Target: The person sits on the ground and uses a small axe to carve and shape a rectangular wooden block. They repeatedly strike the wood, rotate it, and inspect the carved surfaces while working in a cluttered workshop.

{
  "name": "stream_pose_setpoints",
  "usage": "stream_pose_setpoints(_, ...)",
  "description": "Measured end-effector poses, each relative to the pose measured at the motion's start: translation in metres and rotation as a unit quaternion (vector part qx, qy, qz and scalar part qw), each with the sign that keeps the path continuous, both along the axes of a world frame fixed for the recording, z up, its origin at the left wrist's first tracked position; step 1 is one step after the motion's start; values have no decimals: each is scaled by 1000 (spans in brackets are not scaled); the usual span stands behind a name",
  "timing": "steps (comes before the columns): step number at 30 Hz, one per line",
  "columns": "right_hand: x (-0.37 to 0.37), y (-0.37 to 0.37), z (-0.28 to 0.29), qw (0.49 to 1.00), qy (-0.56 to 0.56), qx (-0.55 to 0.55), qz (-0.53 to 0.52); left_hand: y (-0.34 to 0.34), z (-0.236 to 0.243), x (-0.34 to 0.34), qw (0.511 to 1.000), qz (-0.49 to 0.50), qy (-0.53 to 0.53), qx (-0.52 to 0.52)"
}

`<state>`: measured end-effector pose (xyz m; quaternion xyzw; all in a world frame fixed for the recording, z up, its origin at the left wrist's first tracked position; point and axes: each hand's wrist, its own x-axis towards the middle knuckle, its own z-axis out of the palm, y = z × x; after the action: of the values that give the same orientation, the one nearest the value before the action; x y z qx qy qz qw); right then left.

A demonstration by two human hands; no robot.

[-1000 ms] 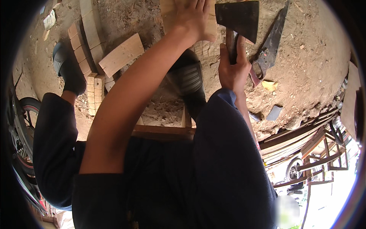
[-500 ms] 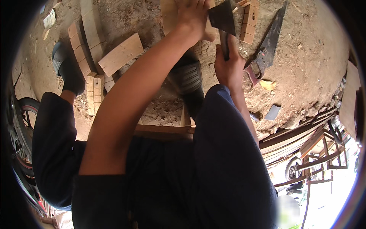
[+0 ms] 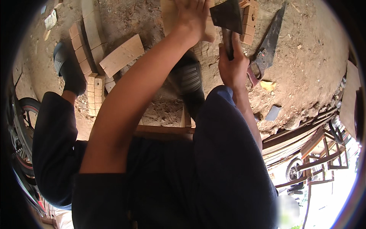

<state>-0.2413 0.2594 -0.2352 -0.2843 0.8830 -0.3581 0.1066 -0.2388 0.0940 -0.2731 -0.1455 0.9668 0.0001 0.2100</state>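
Bare, dusty earth floor (image 3: 312, 72) spreads around you, and you're at work over a pale board (image 3: 167, 23) at the upper edge of view. Your left hand (image 3: 191, 21) lies spread on that board, thumb out wide, pressing rather than gripping, it seems, so the wood can't shift; its fingertips run near the edge, so their contact is hard to judge. Your right hand (image 3: 234, 65) is wrapped round the handle of a hatchet (image 3: 227, 17), just right of the board, gripped close behind the head, likely for control. Further right of the board, stacked wooden blocks (image 3: 249, 23), then a handsaw (image 3: 270, 44), laid aside, presumably within reach. Left of the board, a loose plank (image 3: 122, 55); nearer you, your slippered foot (image 3: 189, 78), probably bracing your stance.
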Motion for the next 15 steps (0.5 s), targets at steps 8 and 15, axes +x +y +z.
stream_pose_setpoints(8,-2,1,-1,999,-32,30,-2,-3,30,-2,998,-11,-46,42)
stream_pose_setpoints(15,3,4,10,996,-31,-20,-78,-8,18,3,997,20,-15,80)
